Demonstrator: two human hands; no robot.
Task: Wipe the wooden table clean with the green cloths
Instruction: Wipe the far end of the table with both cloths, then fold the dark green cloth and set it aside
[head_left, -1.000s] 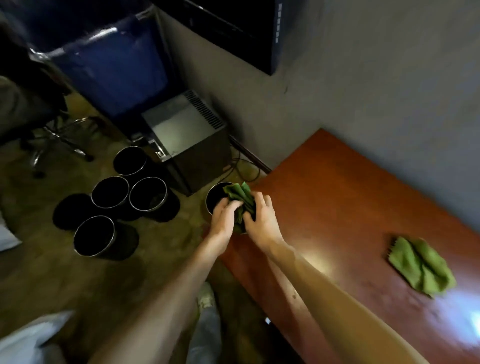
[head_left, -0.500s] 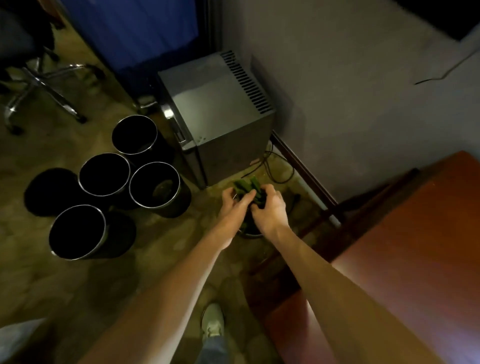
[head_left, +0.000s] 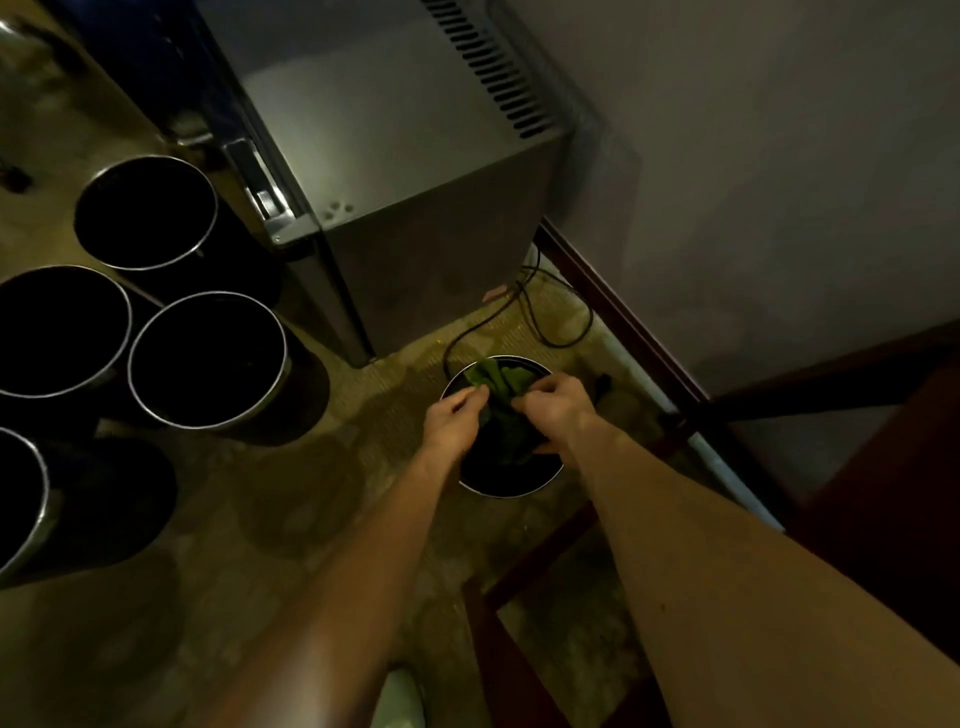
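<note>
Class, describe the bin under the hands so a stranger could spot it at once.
Start at the grey cabinet by the wall. On the floor beside it stands one black bin, apart from the four bins on the left. Only this one has a green cloth over its mouth, gripped by the left hand and the right hand.

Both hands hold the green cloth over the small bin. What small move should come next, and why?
Probably shake the green cloth out there: left hand and right hand both grip it right above the open bin, so anything loose would fall inside.
</note>
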